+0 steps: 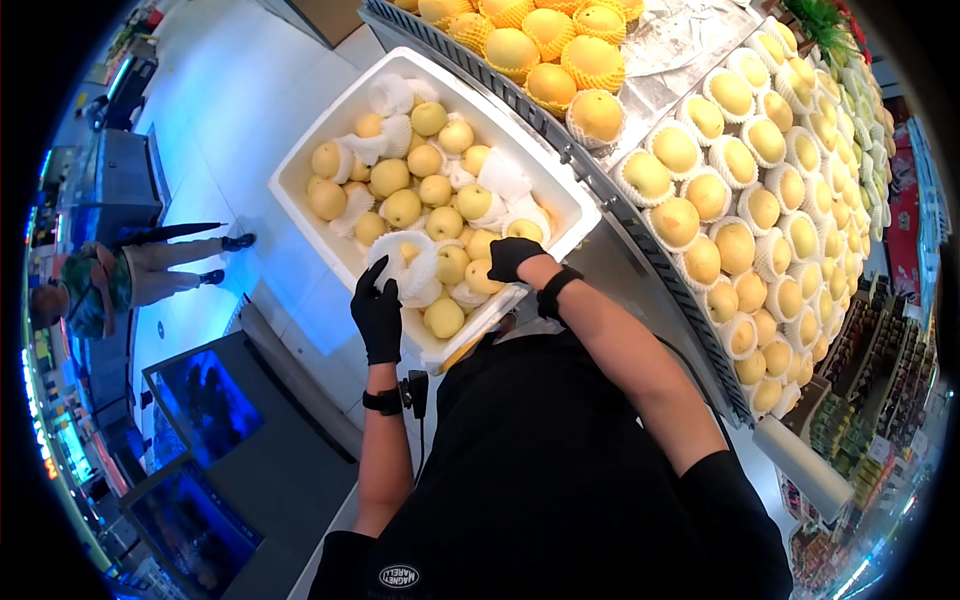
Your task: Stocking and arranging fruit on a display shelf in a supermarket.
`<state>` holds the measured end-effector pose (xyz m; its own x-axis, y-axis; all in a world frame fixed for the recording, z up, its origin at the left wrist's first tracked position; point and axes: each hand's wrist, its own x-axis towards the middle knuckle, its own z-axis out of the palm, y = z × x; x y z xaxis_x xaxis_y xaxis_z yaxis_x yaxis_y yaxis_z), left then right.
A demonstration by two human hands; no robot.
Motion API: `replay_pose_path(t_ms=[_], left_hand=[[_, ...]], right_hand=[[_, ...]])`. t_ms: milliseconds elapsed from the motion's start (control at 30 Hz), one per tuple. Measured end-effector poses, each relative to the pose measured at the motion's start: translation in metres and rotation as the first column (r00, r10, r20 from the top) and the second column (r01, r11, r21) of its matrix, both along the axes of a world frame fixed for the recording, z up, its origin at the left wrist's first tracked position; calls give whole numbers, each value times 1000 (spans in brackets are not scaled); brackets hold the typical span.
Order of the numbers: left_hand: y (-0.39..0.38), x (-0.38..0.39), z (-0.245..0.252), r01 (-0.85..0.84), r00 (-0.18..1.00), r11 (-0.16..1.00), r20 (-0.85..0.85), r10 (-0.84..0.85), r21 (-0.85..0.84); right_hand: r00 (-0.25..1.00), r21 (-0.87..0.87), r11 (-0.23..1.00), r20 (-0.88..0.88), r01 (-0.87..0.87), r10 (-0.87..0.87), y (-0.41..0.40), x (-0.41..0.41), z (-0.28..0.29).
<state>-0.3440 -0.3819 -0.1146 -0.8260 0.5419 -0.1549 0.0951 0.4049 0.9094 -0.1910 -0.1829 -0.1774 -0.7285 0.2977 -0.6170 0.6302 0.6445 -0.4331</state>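
A white foam box (330, 247) before me holds many round yellow pears (390, 178), some in white foam net sleeves. My left hand (377, 311), in a black glove, is at the box's near left side. Its thumb and index finger are apart and overlap the edge of a foam net sleeve (420, 274) that lies over a pear. My right hand (516, 259), also gloved in black, is curled at the near right corner beside a bare pear (481, 276). Its fingertips are hidden, so whether it grips anything cannot be told. A bare pear (443, 318) lies in the nearest corner.
A display stand (660, 277) on the right bears rows of netted pears (736, 247) and fruit in yellow nets (551, 82). A roll of white plastic (802, 466) is at its near end. Screens (206, 405) stand at left. A person (97, 289) stands on the tiled floor beyond.
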Motion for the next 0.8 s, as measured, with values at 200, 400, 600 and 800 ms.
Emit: replay_pose_path(t_ms=[200,400,600,800], left_hand=[[-12,3,0,-8,998,1000,59,6,25],[-17,6,4,-12,994,1000,105,12,-1],[-26,4,2,-33,994,999,103,31,15],[-31,3,3,-48,994,999,99,47,1]], right_hand=[[958,-70,992,261,-102,117,-18,-35,7],[929,-119,955,228,-272,293,-37,-88,-3],[926,-91,957,240,-276,290,-44,-101,-7],[930,-98,961,244,-258,275,-40,-90,-7]])
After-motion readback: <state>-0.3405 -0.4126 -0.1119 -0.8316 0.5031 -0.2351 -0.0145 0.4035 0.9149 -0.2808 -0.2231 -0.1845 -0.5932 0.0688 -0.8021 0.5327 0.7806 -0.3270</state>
